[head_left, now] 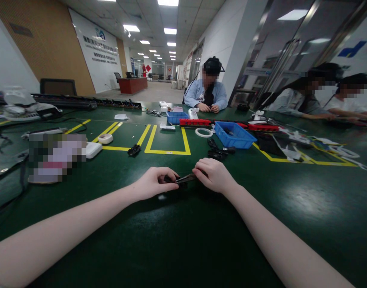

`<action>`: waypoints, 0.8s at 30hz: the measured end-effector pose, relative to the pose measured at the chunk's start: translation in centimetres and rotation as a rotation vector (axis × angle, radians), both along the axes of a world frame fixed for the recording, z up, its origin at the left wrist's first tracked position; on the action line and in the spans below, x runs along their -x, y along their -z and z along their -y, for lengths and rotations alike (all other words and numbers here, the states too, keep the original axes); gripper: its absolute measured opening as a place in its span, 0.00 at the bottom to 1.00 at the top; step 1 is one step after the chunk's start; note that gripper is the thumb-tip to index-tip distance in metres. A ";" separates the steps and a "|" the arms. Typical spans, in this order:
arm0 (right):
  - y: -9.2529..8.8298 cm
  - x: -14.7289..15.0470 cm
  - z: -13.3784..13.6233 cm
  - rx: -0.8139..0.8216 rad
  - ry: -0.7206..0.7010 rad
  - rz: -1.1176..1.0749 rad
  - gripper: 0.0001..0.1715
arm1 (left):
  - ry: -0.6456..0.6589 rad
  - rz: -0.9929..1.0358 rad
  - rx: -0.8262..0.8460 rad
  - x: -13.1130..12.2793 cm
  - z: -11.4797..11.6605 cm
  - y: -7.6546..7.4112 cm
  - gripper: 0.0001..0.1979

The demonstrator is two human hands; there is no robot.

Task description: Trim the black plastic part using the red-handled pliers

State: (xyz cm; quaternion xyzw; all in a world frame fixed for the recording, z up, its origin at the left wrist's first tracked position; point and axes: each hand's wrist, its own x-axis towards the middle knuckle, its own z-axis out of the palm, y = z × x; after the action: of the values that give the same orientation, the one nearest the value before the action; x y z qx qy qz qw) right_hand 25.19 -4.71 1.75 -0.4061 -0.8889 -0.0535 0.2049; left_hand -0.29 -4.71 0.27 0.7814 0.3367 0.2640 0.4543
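- Left hand (156, 183): rests on the dark green table mat (183, 240). Its fingers are curled tight around a small black part (168, 179), which is mostly hidden.
- Right hand (215, 175): rests on the mat near the left hand. Its fingertips are pinched on a slim grey metal tool (186, 178), and the tool's tip meets the part between the two hands.
- Just beyond the right hand: a cluster of loose black plastic pieces (217, 153).
- Further out, left: a single black clip-like piece (134, 150) beside a yellow tape line (167, 152), and a white tape roll (105, 138).
- Further out, right: a blue plastic tray (234, 135), with a white ring (204, 132) just beside it.
- Far edge: a seated person in a light blue shirt (206, 96), hands together on the table.
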 end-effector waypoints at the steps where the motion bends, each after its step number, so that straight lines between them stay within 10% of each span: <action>1: 0.0 0.1 0.0 -0.004 -0.006 0.009 0.21 | -0.001 -0.005 -0.001 0.0 0.0 0.0 0.09; 24: -2.1 -0.1 0.7 0.021 0.084 0.122 0.25 | 0.136 -0.162 -0.311 0.1 0.4 -0.8 0.04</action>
State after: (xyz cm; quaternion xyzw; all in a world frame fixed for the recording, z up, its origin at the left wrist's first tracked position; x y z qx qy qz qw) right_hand 25.24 -5.44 3.82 -0.4413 -0.8823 -0.0775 0.1438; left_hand -0.34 -5.08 1.05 0.8818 0.2737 0.2180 0.3162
